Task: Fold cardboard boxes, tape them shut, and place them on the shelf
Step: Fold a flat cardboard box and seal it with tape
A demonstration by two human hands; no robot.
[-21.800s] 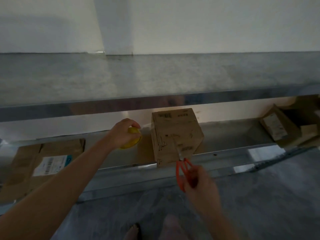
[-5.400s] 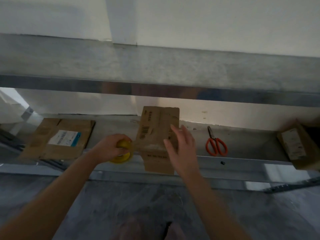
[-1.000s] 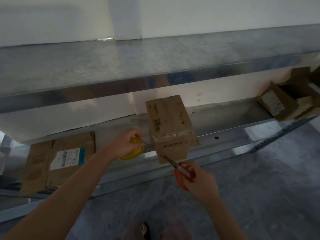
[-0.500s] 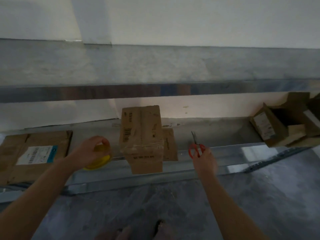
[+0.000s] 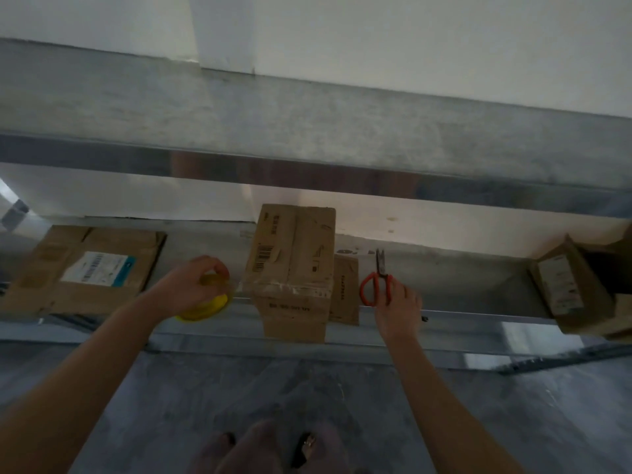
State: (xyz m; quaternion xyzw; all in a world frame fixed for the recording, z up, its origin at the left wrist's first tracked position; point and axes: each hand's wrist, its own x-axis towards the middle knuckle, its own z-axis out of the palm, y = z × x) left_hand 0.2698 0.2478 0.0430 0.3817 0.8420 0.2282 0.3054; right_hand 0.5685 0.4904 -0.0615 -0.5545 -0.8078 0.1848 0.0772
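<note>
We see a brown cardboard box (image 5: 294, 268) upright and closed on the lower shelf (image 5: 461, 278), with clear tape banded across it and its near end overhanging the front edge. Yellow tape roll (image 5: 205, 306) is just left, red-handled scissors (image 5: 376, 285) just right. Flattened box (image 5: 89, 268) lies further left, open box (image 5: 561, 292) tilted far right.

The left hand (image 5: 191, 285) grips a yellow tape roll (image 5: 205, 307) just left of the upright cardboard box (image 5: 294, 268) on the metal shelf (image 5: 478, 318); clear tape bands the box's front; the right hand (image 5: 398, 309) holds orange-handled scissors (image 5: 376, 285) by one loop, blades pointing at the wall; a flattened box (image 5: 85, 268) lies further left.
</note>
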